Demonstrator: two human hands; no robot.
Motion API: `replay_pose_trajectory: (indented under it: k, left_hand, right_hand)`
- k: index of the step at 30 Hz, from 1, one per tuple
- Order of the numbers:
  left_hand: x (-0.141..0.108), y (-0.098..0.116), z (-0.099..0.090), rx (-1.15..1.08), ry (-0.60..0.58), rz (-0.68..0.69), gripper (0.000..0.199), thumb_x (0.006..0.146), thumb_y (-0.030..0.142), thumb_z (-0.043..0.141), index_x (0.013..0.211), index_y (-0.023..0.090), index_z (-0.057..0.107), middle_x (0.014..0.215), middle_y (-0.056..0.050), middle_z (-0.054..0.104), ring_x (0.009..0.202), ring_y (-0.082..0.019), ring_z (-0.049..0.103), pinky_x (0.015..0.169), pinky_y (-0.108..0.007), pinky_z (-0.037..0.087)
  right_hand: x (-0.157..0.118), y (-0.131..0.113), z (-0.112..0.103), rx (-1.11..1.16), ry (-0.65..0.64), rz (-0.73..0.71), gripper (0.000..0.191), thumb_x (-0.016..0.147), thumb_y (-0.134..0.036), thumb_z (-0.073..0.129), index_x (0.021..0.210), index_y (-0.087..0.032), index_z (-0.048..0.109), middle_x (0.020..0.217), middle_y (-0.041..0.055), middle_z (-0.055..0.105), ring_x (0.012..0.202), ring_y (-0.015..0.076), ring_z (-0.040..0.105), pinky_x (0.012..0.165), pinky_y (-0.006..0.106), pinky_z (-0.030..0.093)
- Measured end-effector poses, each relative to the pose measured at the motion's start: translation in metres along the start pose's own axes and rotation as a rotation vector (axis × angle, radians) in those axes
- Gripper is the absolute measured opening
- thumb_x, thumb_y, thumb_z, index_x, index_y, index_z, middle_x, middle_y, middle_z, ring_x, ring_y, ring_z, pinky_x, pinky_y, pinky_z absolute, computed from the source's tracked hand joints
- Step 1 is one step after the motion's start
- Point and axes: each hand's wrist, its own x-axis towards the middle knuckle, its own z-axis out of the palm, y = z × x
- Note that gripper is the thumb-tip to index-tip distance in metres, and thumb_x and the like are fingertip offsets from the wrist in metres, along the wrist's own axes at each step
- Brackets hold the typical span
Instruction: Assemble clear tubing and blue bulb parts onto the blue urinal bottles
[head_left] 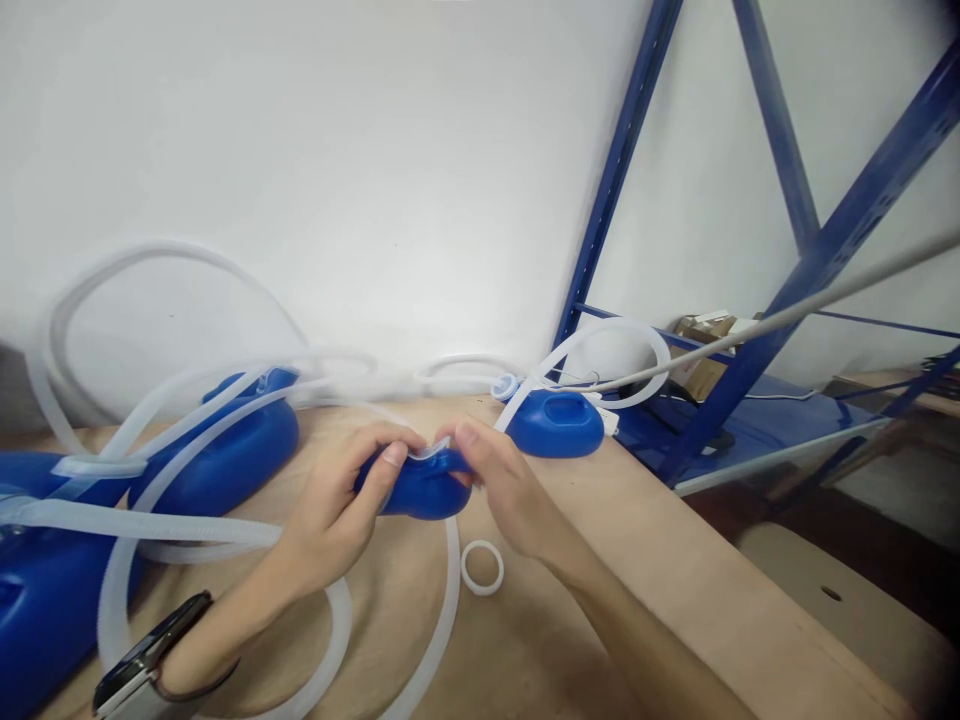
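Near the middle of the table, a small blue container (pixel 425 492) is held between my two hands. My left hand (pixel 341 500) grips its left side, thumb and fingers closed near the top. On the right, my right hand (pixel 501 485) pinches the container's upper edge. Between the fingertips shows a small pale, translucent piece (pixel 430 450) at the top of the container; its exact shape is unclear. A white ring (pixel 482 568) lies on the table just below my right hand. A translucent hose (pixel 442 630) runs down the table from beneath the container.
More blue containers (pixel 225 450) with looping translucent hoses (pixel 187 525) crowd the left side. Another blue container (pixel 556 424) stands at the table's (pixel 675 590) back right. Beyond are a blue metal rack (pixel 780 310), a cardboard box (pixel 701 372) and a stool (pixel 832 600).
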Motion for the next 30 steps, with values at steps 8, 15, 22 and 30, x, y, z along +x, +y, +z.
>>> replay_pose_trajectory:
  k: [8,15,22,30]
  left_hand:
    - [0.001,0.006,-0.003,0.072,0.073,-0.049,0.013,0.092,0.028,0.061,0.094,0.023,0.073,0.087,-0.001,0.078,0.078,-0.02,0.073,0.074,-0.032,0.058]
    - [0.002,0.005,-0.004,0.051,0.074,-0.092,0.018,0.095,0.041,0.068,0.098,0.025,0.076,0.098,-0.002,0.081,0.089,-0.022,0.075,0.08,-0.033,0.059]
    - [0.001,0.012,-0.004,0.127,0.103,-0.032,0.011,0.097,0.034,0.065,0.094,0.024,0.071,0.088,0.002,0.077,0.076,-0.017,0.071,0.073,-0.029,0.056]
    - [-0.005,0.014,0.001,0.246,0.158,0.089,0.007,0.098,0.019,0.061,0.097,0.025,0.066,0.085,0.006,0.073,0.072,-0.011,0.067,0.069,-0.023,0.053]
  right_hand:
    - [0.002,0.0,0.002,-0.021,-0.084,0.008,0.023,0.096,-0.043,0.067,0.102,-0.021,0.066,0.085,-0.0014,0.066,0.077,0.015,0.059,0.071,0.027,0.046]
    - [0.001,-0.001,0.006,-0.161,-0.057,-0.092,0.018,0.097,-0.035,0.063,0.109,-0.023,0.069,0.088,-0.0005,0.07,0.078,0.0158,0.063,0.07,0.027,0.048]
    - [-0.003,0.008,0.019,-0.359,0.088,-0.273,0.014,0.094,-0.031,0.057,0.104,-0.023,0.062,0.077,-0.0022,0.062,0.066,0.0148,0.057,0.064,0.027,0.045]
    - [-0.006,0.005,0.022,-0.484,0.178,-0.426,0.008,0.091,-0.025,0.053,0.098,-0.023,0.057,0.073,-0.0032,0.061,0.059,0.0134,0.055,0.055,0.025,0.044]
